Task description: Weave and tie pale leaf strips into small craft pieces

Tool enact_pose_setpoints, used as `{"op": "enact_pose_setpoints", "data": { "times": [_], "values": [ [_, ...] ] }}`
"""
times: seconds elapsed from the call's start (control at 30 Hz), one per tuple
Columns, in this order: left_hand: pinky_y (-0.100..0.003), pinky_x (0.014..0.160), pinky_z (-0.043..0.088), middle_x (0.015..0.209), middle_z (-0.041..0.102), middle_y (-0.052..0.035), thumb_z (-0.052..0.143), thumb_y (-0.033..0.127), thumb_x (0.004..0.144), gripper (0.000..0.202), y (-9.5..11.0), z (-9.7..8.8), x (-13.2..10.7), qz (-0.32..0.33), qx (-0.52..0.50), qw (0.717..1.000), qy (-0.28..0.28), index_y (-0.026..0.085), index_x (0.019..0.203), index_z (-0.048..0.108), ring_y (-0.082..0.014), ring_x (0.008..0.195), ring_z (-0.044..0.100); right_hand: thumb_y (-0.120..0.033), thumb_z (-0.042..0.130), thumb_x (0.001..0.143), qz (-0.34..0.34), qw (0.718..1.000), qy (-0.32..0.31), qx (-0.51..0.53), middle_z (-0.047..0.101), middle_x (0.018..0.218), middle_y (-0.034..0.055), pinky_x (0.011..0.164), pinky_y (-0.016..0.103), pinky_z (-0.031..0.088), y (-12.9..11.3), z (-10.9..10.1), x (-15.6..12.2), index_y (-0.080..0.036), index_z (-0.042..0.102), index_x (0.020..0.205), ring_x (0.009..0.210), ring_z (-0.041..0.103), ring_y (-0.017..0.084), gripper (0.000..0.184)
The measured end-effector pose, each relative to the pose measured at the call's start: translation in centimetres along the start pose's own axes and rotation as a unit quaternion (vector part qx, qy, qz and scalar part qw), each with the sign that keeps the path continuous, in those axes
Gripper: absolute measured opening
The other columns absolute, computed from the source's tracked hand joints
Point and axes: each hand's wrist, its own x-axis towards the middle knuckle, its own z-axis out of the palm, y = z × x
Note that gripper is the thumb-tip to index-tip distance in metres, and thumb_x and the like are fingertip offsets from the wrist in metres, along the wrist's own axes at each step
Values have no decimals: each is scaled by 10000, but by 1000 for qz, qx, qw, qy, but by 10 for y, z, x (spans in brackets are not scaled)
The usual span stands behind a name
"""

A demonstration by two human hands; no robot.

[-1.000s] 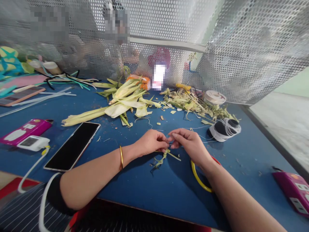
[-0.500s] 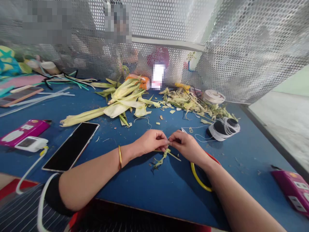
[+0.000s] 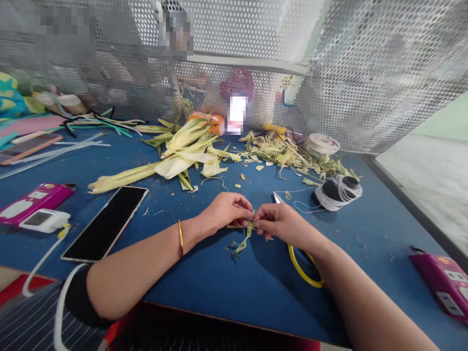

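Head: two hands [image 3: 226, 213] [image 3: 280, 225] on one husk [image 3: 243, 243]

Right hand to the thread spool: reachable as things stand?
Probably yes: the spool sits on the table to the right of the right hand, with apparently only loose thread between. But its fingers are at the husk strip, so they'd likely need to leave that first.

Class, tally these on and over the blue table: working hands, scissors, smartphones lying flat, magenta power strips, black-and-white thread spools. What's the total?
Working hands: 2
Scissors: 1
Flat smartphones: 2
Magenta power strips: 2
Black-and-white thread spool: 1
Total: 8
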Motion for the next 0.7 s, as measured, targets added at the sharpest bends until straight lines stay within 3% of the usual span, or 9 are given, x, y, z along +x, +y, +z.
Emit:
{"op": "enact_pose_setpoints", "data": {
  "times": [0.37,0.43,0.57,0.7],
  "values": [
    [-193,503,448,600,651,7,722,123,718,63,3,-3,-1,-5,2,1000,-15,130,751,669,-83,515,598,-283,610,758,-33,998,-45,40,665,650,-1,570,250,493,0,-4,-1,-181,642,761,577,587,121,107],
    [-196,508,449,605,651,7,739,131,705,84,3,-2,-2,-4,4,1000,-13,134,749,668,-90,529,609,-322,610,781,-57,998,-15,32,673,678,5,579,254,487,1,-5,0,-180,655,771,580,590,120,149],
    [-190,501,442,622,658,4,766,146,687,122,4,-1,-3,1,9,1000,-12,136,749,662,-95,550,621,-312,616,787,-114,983,140,22,694,758,6,629,267,495,7,-6,7,-189,657,866,640,640,135,152],
    [-182,501,432,605,656,7,749,145,697,99,1,-2,-2,20,19,1000,-8,139,745,662,-84,536,595,-271,588,786,-130,985,106,36,720,811,19,677,285,531,15,1,15,-198,645,879,692,670,151,131]
  ]
}}
